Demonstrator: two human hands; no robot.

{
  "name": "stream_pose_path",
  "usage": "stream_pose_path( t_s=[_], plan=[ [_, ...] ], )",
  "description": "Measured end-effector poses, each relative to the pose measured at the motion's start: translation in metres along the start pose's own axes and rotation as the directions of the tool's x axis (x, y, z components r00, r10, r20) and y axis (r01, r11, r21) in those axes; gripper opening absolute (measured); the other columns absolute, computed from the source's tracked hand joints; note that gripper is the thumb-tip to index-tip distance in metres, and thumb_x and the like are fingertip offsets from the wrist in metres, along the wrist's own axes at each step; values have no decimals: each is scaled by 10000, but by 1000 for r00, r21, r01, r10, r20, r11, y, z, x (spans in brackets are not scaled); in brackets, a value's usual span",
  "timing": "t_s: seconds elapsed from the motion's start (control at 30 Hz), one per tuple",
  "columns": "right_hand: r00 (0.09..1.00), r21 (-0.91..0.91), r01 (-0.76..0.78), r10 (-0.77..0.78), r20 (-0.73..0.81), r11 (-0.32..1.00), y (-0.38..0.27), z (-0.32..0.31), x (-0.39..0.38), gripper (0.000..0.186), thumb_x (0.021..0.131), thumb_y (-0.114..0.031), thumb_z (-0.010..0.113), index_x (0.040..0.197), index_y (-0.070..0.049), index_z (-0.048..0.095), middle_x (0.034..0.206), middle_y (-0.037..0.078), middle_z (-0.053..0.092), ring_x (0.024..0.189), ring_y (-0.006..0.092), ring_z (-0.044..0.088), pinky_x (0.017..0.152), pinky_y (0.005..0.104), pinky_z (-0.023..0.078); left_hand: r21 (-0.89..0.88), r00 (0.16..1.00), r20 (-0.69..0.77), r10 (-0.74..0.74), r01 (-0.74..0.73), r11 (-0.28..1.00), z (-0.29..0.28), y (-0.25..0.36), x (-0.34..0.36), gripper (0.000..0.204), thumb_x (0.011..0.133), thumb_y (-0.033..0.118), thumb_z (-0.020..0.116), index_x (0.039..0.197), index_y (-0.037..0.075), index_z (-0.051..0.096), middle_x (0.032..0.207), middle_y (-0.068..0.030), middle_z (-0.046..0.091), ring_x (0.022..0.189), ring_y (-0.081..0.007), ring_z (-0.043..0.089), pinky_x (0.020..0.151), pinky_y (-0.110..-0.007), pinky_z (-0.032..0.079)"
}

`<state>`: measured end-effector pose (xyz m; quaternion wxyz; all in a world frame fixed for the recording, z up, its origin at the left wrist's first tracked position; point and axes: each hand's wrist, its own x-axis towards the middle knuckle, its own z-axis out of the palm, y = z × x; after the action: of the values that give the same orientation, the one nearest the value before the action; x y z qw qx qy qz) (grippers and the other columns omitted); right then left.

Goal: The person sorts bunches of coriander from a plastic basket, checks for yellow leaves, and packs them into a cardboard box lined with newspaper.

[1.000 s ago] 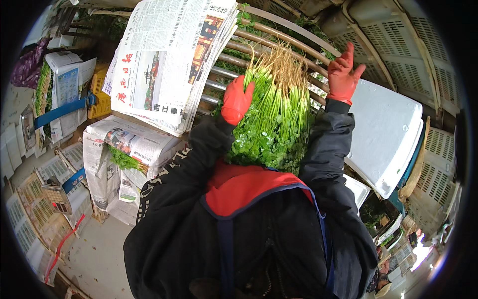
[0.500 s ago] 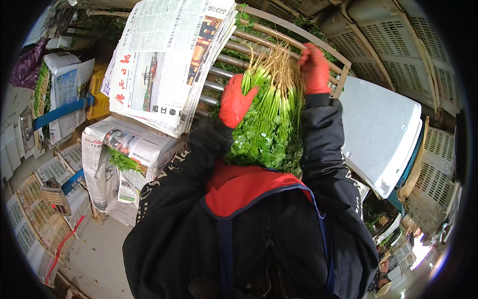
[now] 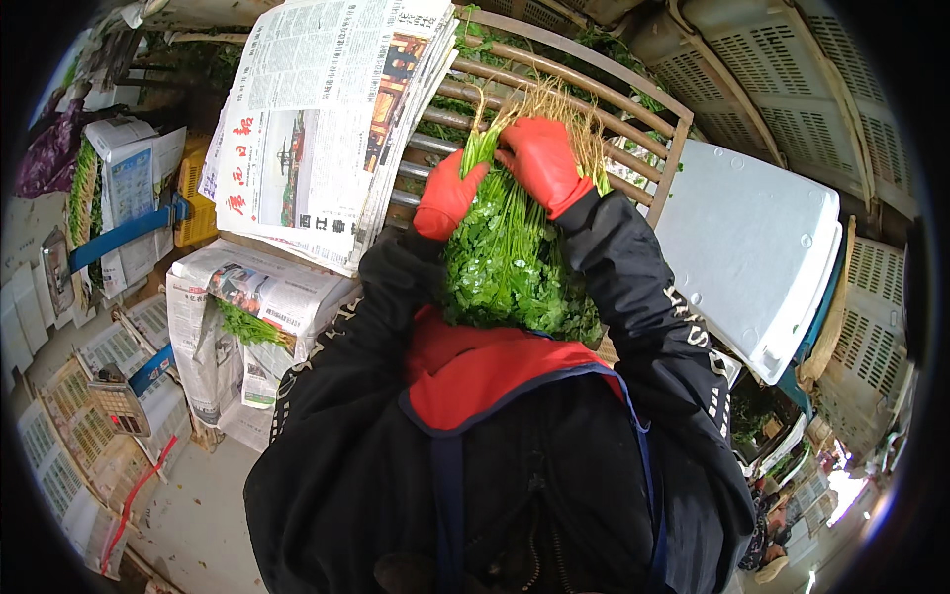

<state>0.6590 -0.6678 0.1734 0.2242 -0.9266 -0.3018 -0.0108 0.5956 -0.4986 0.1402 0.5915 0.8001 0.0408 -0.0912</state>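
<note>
A bunch of leafy greens (image 3: 515, 262), much like Chinese celery, lies on a slatted metal rack (image 3: 638, 150). Its pale brown roots point away from me and its leaves spread near my apron (image 3: 495, 371). My left hand (image 3: 451, 200), in a red rubber glove, is closed around a few stems at the bunch's left side. These stems stand slightly apart from the others. Over the upper stems, just below the roots, my right hand (image 3: 544, 163) in a matching glove bends its fingers around part of the bunch. Its fingertips are partly hidden among the stems.
A thick stack of newspapers (image 3: 307, 129) covers the rack's left part. Below it stands a newspaper-wrapped bundle of greens (image 3: 259, 297). To the right is a white foam lid or box (image 3: 747, 247). Plastic crates (image 3: 782, 99) line the right side, and a yellow crate (image 3: 196, 193) stands at left.
My right hand has moved left and inward from the bunch's right edge onto the upper stems. My left hand has shifted slightly left and down, parting a few stems from the rest.
</note>
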Motion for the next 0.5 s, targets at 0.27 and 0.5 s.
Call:
stream_pose_path(
  t_s=[0.27, 0.5],
  plan=[
    [566, 876, -343, 819, -95, 339, 128, -37, -17, 271, 861, -234, 640, 1051, -41, 643, 862, 44, 680, 644, 124, 568, 567, 259, 433, -8, 990, 44, -136, 136, 991, -4, 2, 4, 394, 880, 252, 625, 1144, -38, 586, 1031, -160, 670, 940, -221, 605, 863, -334, 436],
    [639, 781, -570, 735, 227, 255, 64, -75, -70, 246, 873, -121, 592, 1098, -39, 646, 887, 44, 656, 698, 80, 566, 636, 226, 465, 107, 995, -72, -76, 83, 991, 2, 6, -1, 389, 860, 260, 627, 1140, -7, 578, 1023, -229, 646, 944, -396, 598, 818, -396, 469]
  ],
)
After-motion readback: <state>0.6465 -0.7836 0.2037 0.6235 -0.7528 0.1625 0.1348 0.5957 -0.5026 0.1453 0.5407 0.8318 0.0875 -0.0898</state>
